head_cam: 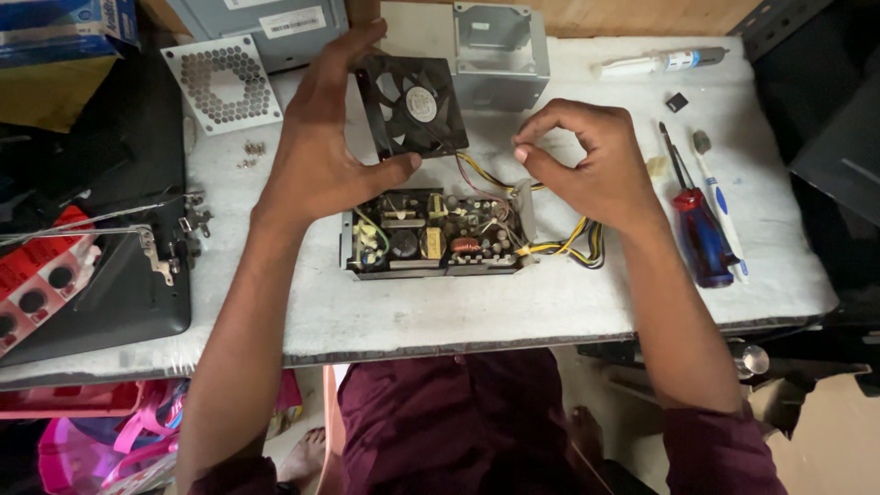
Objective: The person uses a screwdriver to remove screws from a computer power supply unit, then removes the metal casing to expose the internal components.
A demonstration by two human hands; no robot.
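A black square fan [412,105] is held tilted above the far edge of an open circuit board [435,234], near the middle of the white worktop [513,302]. The fan has dark blades and a round pale label at its hub. The left hand [316,151] grips it, fingers [353,46] over the top corner and thumb under the lower edge. Thin wires [481,170], yellow, red and black, run from the fan down towards the board.

The right hand [587,160] hovers just right of the fan, thumb and forefinger pinched narrow; whether they hold a wire cannot be told. The board sits in a shallow metal tray, crowded with dark capacitors, a copper-coloured coil and yellow parts. A bundle of yellow and black cables [577,243] loops out of its right side.

Beyond the fan stands a grey metal box [500,55], open towards the camera. Left of it lies a white perforated grille [223,84], with a few small screws [250,154] below. At the far edge, a grey casing [275,27] carries a white rectangular label. A blue carton [64,23] sits in the far left corner. A red and white blister card [37,284] with round cells lies on a black laptop [128,284] at left.

To the right lie a red and blue screwdriver [697,225], a white and blue toothbrush [720,197], and a white tube [655,62] further back.
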